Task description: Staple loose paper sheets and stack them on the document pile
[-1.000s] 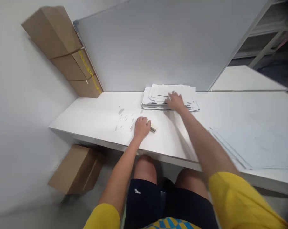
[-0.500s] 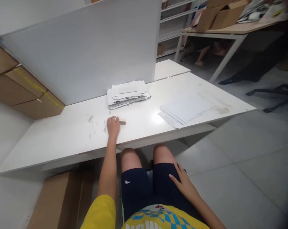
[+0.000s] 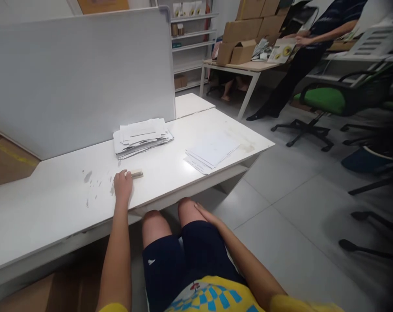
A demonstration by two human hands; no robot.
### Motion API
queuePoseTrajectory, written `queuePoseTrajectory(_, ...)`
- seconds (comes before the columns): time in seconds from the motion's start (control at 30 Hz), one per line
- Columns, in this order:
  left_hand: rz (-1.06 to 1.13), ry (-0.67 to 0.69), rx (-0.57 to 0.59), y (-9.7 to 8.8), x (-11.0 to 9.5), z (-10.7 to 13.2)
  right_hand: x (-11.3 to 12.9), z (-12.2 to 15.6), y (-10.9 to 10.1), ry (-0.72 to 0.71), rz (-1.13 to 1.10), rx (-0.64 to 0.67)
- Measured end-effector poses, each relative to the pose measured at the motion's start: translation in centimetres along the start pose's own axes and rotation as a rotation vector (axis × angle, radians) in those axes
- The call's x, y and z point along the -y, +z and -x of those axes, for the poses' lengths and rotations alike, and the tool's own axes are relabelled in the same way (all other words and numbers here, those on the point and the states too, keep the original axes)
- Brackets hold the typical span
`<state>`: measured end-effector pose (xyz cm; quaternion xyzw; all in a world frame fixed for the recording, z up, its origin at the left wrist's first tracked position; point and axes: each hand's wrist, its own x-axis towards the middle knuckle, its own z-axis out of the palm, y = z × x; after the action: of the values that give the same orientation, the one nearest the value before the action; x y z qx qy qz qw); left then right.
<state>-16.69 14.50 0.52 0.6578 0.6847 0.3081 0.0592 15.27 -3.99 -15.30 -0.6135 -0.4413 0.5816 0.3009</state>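
Observation:
On the white desk, my left hand is closed over a small cream-coloured stapler. One end of it sticks out to the right of my fingers, and the rest is hidden under the hand. My right hand lies against the outer side of my right knee, below the desk edge; its fingers are stretched out, partly out of sight, with nothing seen in them. A thick stack of papers is just behind the stapler. Farther right lie loose white sheets, slightly fanned.
A whiteboard stands along the desk's back edge, with a cardboard box at its left. Dark smudges mark the desk left of my hand. Beyond are a green chair, a table with boxes and a person holding a printed box.
My view has swung to the right, bringing the person and green chair into sight. The right hand has slid forward from my thigh to the knee. My left hand stays on the stapler.

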Motion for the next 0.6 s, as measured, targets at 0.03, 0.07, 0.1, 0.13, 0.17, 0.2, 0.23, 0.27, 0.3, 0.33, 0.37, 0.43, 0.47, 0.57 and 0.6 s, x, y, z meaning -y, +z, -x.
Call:
queuePoseTrajectory(0.03,0.004,-0.004,-0.008,0.1,0.2,0.0,-0.6,1.1,0.4,-0.009,0.055,-0.002)
queuePoseTrajectory(0.07,0.011,-0.004,-0.011,0.2,0.4,0.0,-1.1,2.0,0.7,-0.026,0.128,-0.003)
queuePoseTrajectory(0.1,0.018,0.0,-0.007,0.3,0.6,0.1,-1.4,2.7,1.0,-0.054,0.272,0.012)
queuePoseTrajectory(0.13,0.025,0.007,0.002,0.4,0.6,0.1,-1.4,3.0,1.1,-0.065,0.41,-0.006)
queuePoseTrajectory(0.17,0.03,0.014,0.013,0.4,0.7,0.2,-1.0,2.9,1.1,-0.049,0.518,-0.038)
queuePoseTrajectory(0.2,0.034,0.015,0.025,0.4,0.7,0.2,-0.3,2.4,1.0,-0.034,0.583,-0.047)
queuePoseTrajectory(0.23,0.035,0.009,0.034,0.4,0.7,0.2,0.6,1.6,0.8,-0.029,0.598,-0.042)
queuePoseTrajectory(0.27,0.033,-0.002,0.041,0.4,0.7,0.3,1.6,0.5,0.4,-0.03,0.586,-0.023)
queuePoseTrajectory(0.3,0.031,-0.013,0.045,0.3,0.8,0.3,2.6,-0.6,0.0,-0.039,0.565,-0.002)
queuePoseTrajectory(0.33,0.03,-0.021,0.048,0.3,0.8,0.3,3.5,-1.5,-0.2,-0.049,0.546,0.005)
queuePoseTrajectory(0.37,0.031,-0.026,0.046,0.4,0.9,0.2,4.1,-2.1,-0.4,-0.052,0.538,-0.006)
queuePoseTrajectory(0.43,0.042,-0.02,0.023,0.5,1.1,0.2,4.7,-1.9,-0.3,-0.036,0.558,-0.073)
queuePoseTrajectory(0.47,0.053,-0.016,0.009,0.6,1.2,0.2,4.8,-1.0,-0.2,-0.037,0.574,-0.082)
queuePoseTrajectory(0.57,0.063,-0.016,-0.015,0.7,1.2,0.4,5.4,3.9,-1.1,-0.159,0.516,0.223)
queuePoseTrajectory(0.6,0.053,-0.017,-0.017,0.7,1.1,0.5,6.1,5.6,-2.1,-0.249,0.43,0.398)
